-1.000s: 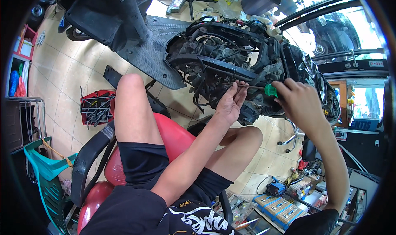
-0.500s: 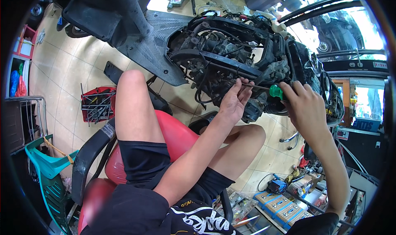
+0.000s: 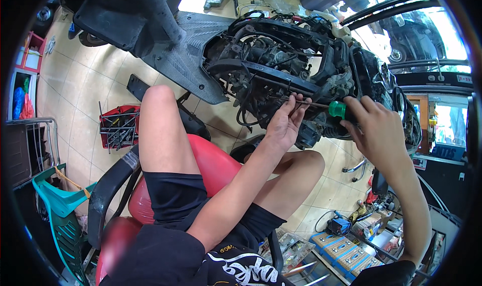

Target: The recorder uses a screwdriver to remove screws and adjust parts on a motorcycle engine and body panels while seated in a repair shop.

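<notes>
A stripped-down scooter [image 3: 266,78], its frame, engine and cables bare, stands in front of me. My right hand [image 3: 376,128] is closed around the end of a screwdriver [image 3: 337,109] with a green handle. The long thin shaft runs leftward, roughly level, toward the engine side below the frame rail. My left hand [image 3: 285,124] pinches this shaft partway along, palm turned up. Dark parts of the engine make the screwdriver's tip hard to see, and what it touches cannot be told.
A red tray [image 3: 119,128] full of tools lies on the tiled floor at the left. Beside the red chair [image 3: 213,160] under me is a teal plastic chair [image 3: 60,200]. Boxes and loose parts [image 3: 369,226] crowd the lower right. The scooter's footboard [image 3: 188,65] extends to the upper left.
My right hand has shifted slightly to the right and its grip on the handle has changed a little. My left hand stays on the shaft almost unmoved.
</notes>
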